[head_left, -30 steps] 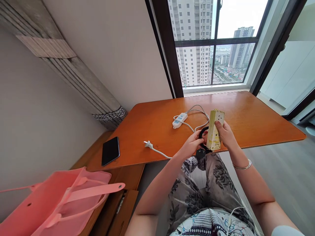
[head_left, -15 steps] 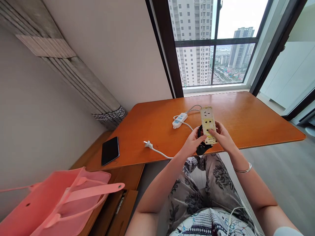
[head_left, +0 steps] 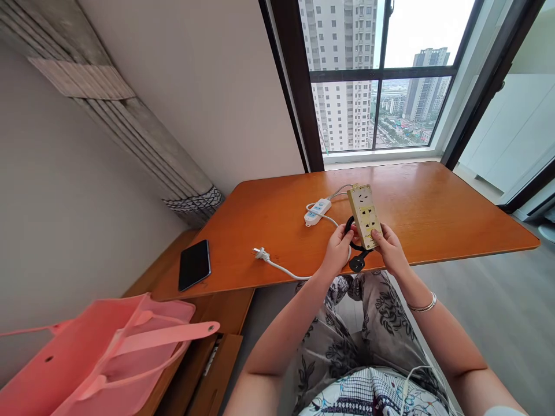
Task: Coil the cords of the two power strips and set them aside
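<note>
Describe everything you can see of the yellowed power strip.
The yellowed power strip is a long, boxy block that looks like aged plastic, with dark socket slots along its face. It is tilted, that face turned up towards the camera, above the near part of the table. The right hand grips its lower end, thumb on the face. The left hand holds black cord beside it; whether those fingers touch the strip is unclear.

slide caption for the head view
Right hand holding a yellowed power strip, left hand holding black cord, at a wooden table.
</note>
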A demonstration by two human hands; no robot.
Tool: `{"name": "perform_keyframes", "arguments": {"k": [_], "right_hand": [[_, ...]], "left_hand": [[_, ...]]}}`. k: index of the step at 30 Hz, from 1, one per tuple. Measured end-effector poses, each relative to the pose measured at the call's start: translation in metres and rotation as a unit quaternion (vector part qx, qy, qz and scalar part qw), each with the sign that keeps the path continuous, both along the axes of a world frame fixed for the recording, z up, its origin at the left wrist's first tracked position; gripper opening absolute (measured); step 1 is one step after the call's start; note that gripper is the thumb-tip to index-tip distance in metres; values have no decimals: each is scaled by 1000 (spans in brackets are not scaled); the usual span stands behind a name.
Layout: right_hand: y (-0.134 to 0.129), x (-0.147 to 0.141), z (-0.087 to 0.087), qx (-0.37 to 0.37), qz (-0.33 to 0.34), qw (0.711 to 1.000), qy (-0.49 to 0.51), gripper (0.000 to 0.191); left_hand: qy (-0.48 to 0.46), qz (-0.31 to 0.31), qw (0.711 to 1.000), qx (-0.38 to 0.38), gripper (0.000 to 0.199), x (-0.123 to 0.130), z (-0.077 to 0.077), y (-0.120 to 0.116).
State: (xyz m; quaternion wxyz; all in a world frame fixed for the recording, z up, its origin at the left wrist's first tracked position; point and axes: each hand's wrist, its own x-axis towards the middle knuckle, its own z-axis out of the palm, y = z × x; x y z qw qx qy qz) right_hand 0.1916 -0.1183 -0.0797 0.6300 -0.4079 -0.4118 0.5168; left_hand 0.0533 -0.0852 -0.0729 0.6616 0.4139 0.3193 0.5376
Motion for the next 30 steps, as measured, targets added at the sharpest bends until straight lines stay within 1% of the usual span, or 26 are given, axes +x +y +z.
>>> {"name": "perform_keyframes", "arguments": {"k": [1,3,5,8,11,14,17,21,23,25,28,30], "right_hand": [[0,-1,-1,4,-6,1000,-1,57],[0,-1,-3,1,-8,1000,1,57],[0,-1,-5,-11,2,1000,5,56],[0,2,-7,-20,17,1000,-5,56],[0,6,-7,-5,22,999,-47,59],[0,9,-8,15,24,995,-93,62],[1,7,-9,25,9,995,-95,63],[0,1,-13,21,-23,998,-54,62],[-2,-1,-14,18,-22,999,-30,62],[-4,-3,-15,-1,-11,1000,-10,62],[-6,-4,-13,-43,0,999,17,63],[-5,-4,-13,-39,-14,999,27,62]], "left_hand": [[-15,-1,1000,-14,21,0,2,1],[-48,-29,997,-48,18,-2,6,1],[-57,-61,995,-60,22,-5,11,2],[-23,-89,995,-44,36,-10,15,4],[21,-99,995,-20,49,-11,14,8],[34,-101,994,3,54,-10,11,10],[2,-78,997,7,53,-4,8,9],[-38,-11,999,17,55,7,4,5],[-46,23,998,23,56,11,2,4],[-48,49,997,27,56,15,0,5],[-45,69,996,30,55,20,-3,7],[-44,73,996,32,57,24,-5,8]]}}
